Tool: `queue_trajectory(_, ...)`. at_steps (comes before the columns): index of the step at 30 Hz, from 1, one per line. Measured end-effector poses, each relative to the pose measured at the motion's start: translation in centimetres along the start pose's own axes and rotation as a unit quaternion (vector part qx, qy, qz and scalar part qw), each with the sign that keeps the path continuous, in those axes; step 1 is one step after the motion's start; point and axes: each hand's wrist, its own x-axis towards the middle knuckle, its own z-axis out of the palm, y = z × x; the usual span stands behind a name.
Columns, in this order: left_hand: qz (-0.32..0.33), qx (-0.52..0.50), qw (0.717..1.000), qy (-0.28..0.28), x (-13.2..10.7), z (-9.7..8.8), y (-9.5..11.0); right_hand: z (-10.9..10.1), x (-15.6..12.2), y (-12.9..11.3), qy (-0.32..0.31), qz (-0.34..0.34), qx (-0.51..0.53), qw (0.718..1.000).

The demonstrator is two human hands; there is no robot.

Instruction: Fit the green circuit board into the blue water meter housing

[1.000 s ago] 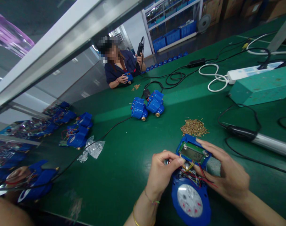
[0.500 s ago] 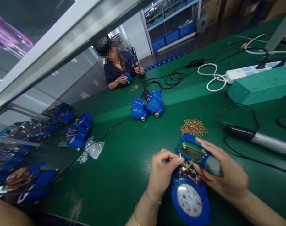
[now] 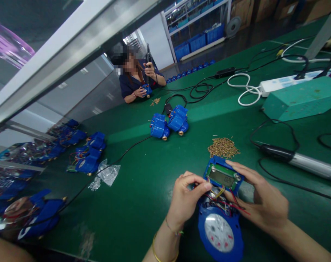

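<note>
Nearest the camera, a round blue meter body (image 3: 220, 233) is lying on the green bench mat (image 3: 143, 189), its white dial facing up. The left hand (image 3: 186, 200) is curling in from the left, thumb and forefinger pinching at the red and yellow wires (image 3: 231, 204) just above the dial. The right hand (image 3: 263, 203) is gripping the blue display module (image 3: 223, 176), the forefinger lying along its upper edge and the other fingers wrapping its right side; the module is sitting tilted just beyond the meter body, joined to it by the wires. Just past the module a heap of small brass screws (image 3: 222, 147) is lying loose on the mat. To the right an electric screwdriver (image 3: 299, 160) is resting on its side, its black cord looping away. Out to the left a crumpled clear plastic bag (image 3: 108, 173) is lying beside a cluster of blue meter parts (image 3: 89, 160). Mid-bench, two blue meters (image 3: 168, 125) are standing side by side, touching. Farther right a teal box (image 3: 302, 98) is sitting near a white power strip (image 3: 285, 83) and a coiled white cable (image 3: 243, 89). At the far end a co-worker (image 3: 138, 78) is sitting and holding a dark tool upright. Behind, white shelving (image 3: 198, 29) is carrying blue bins, and a slanting metal beam (image 3: 67, 47) is crossing overhead.
</note>
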Motion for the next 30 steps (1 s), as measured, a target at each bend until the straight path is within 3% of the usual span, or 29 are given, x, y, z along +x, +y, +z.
queue_trajectory(20,0.029,0.010,1.000,-0.005,0.05,0.06,-0.85,-0.09,0.17,0.11,-0.008,-0.007,0.023,1.000)
queue_trajectory(30,0.103,0.071,0.992,-0.009,0.21,-0.03,-0.30,-0.12,0.20,0.13,-0.005,0.018,0.043,0.999)
